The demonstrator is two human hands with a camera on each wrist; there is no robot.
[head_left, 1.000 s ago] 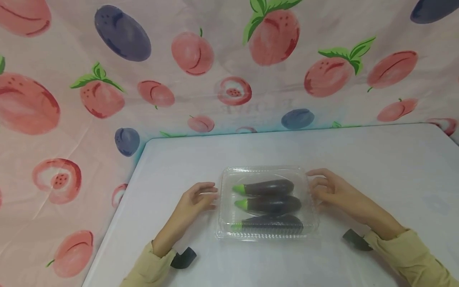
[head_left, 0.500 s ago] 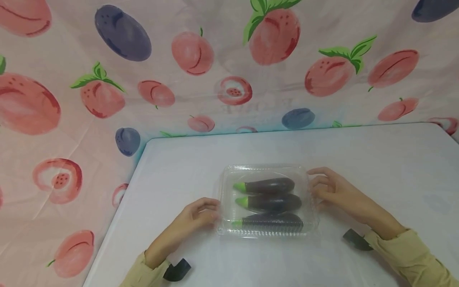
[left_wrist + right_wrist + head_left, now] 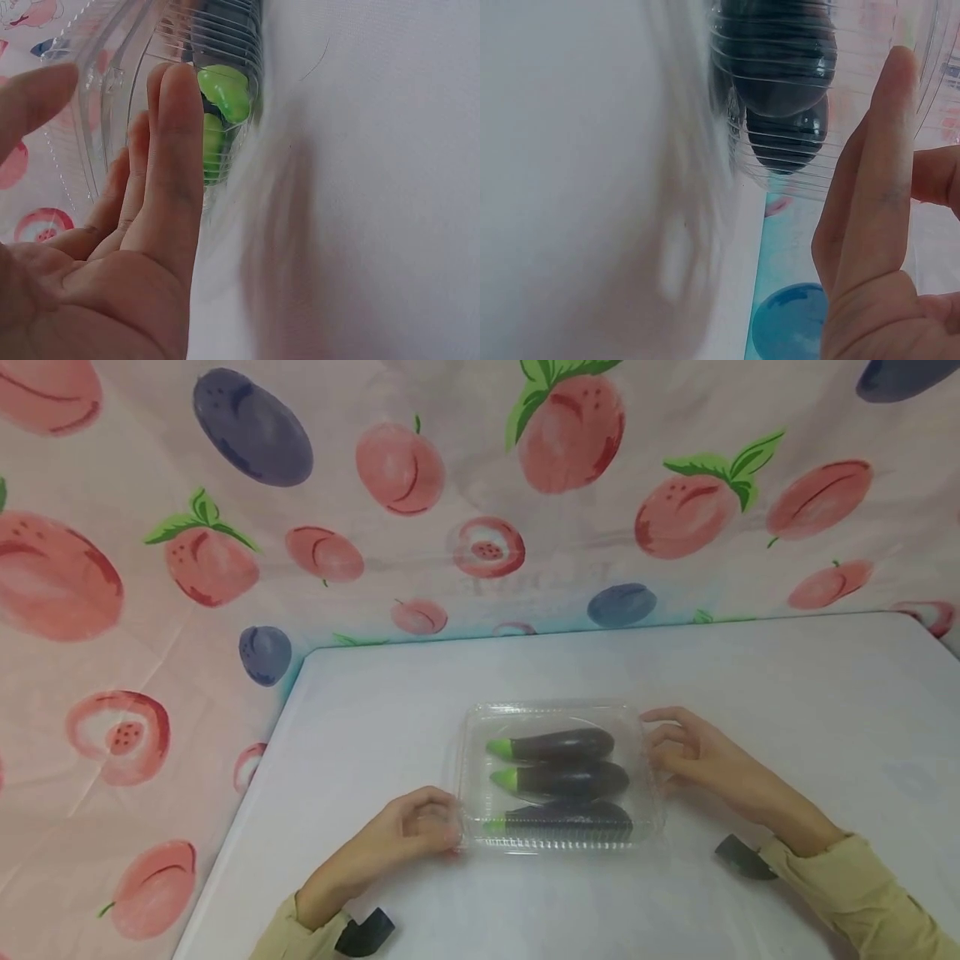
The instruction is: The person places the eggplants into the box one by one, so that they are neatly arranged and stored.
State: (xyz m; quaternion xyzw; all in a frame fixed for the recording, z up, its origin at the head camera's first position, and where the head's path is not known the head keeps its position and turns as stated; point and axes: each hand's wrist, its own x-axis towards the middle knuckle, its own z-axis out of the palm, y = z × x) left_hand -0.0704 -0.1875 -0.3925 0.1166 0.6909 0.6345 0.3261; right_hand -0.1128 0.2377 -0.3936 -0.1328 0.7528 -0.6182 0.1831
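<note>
A clear plastic clamshell box (image 3: 558,714) stands in the middle of the white table. Inside lie three dark eggplants (image 3: 573,781) with green stem ends pointing left. My left hand (image 3: 408,831) is at the box's near left corner; in the left wrist view its fingers (image 3: 176,142) run straight along the ribbed side, with the thumb apart near the rim. On the opposite side my right hand (image 3: 690,752) has its fingertips at the box's right wall. The right wrist view shows a straight finger (image 3: 881,172) against that wall. Neither hand is curled round the box.
The white table (image 3: 787,693) ends at a back edge against a fruit-printed cloth (image 3: 450,577), which also hangs along the left. Dark wrist mounts (image 3: 365,932) stick out below both forearms.
My left hand has come down and inward to the box's near left corner. The box appears slightly farther back. My right hand has hardly moved.
</note>
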